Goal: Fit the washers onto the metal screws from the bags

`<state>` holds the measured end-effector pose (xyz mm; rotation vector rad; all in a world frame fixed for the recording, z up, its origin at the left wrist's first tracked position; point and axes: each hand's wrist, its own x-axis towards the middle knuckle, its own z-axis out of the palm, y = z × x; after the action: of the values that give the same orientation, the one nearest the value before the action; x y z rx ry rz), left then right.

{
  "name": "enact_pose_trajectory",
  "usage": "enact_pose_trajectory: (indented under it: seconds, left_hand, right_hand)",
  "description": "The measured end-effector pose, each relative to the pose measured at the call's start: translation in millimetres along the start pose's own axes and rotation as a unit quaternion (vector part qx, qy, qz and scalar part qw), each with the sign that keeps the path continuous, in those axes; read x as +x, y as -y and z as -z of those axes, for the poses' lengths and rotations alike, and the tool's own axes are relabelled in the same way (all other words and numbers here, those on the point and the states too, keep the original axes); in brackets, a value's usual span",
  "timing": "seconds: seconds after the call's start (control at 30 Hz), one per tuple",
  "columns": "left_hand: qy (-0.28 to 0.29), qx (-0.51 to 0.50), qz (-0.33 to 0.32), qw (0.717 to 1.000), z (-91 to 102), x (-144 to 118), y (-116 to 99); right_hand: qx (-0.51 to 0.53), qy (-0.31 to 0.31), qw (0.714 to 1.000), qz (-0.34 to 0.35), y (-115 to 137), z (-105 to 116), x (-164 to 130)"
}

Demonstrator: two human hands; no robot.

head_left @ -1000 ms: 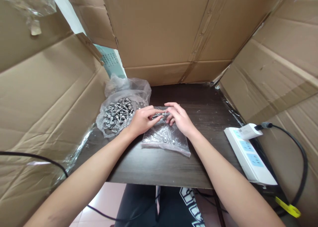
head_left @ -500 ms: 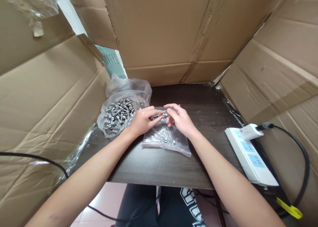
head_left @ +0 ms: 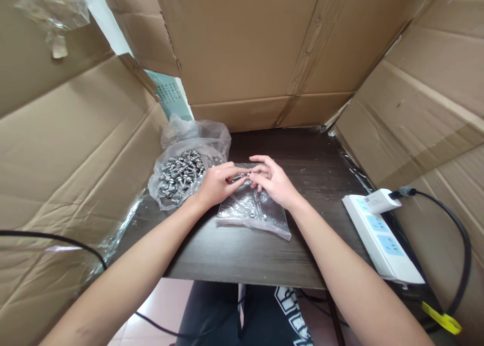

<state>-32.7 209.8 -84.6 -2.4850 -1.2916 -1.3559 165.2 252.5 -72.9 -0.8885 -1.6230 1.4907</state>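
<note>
Thumb and fingers of my left hand (head_left: 217, 183) are closed around a silver bolt (head_left: 239, 176), which lies roughly sideways with its end pointing right. At that end, my right hand (head_left: 275, 182) pinches a small shiny nut (head_left: 248, 174) between thumb and fingertips; the fingers partly hide it. Both hands are above a clear zip bag (head_left: 230, 216) lying flat on the table. Two loose nuts (head_left: 252, 213) show near the bag's front edge. Left of my left hand, an open plastic bag (head_left: 156, 184) holds a heap of bolts (head_left: 181, 172).
Cardboard walls (head_left: 249, 43) enclose the dark wooden table (head_left: 227, 257) at the back and both sides. A white power strip (head_left: 381, 240) with a plugged-in adapter and black cable (head_left: 463, 230) lies at the right. Another black cable (head_left: 53, 237) runs along the left.
My right thumb and fingers have shifted slightly around the bolt's end, with the thumb now stretched further left. My left hand and the bags have stayed in place.
</note>
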Motion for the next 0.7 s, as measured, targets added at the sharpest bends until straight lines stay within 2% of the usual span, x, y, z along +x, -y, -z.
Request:
enact_pose_trajectory:
  seconds: [0.13,0.3,0.4,0.47,0.57,0.7]
  left_hand:
    - [-0.003,-0.008,-0.002,1.000,-0.1,0.1,-0.5]
    - [-0.003,-0.002,0.000,1.000,0.2,0.3,-0.3]
    - [-0.004,-0.002,0.004,1.000,-0.2,0.1,-0.3]
    - [-0.007,-0.001,0.005,1.000,-0.4,-0.2,-0.3]
    - [-0.003,0.002,0.006,1.000,-0.2,-0.3,-0.1]
    - [0.001,0.005,0.009,1.000,0.3,0.0,0.2]
  right_hand:
    - [-0.011,-0.027,0.999,-0.031,-1.8,1.5,1.5]
    - [0.000,0.011,1.000,0.002,-0.1,1.1,0.4]
    - [-0.011,-0.012,1.000,-0.024,-0.4,0.9,0.2]
    - [-0.014,-0.029,0.999,-0.012,-0.8,0.8,0.1]
    - [-0.015,-0.008,1.000,0.025,-0.7,0.4,-0.8]
    - [-0.023,-0.008,1.000,-0.006,0.1,0.1,-1.1]
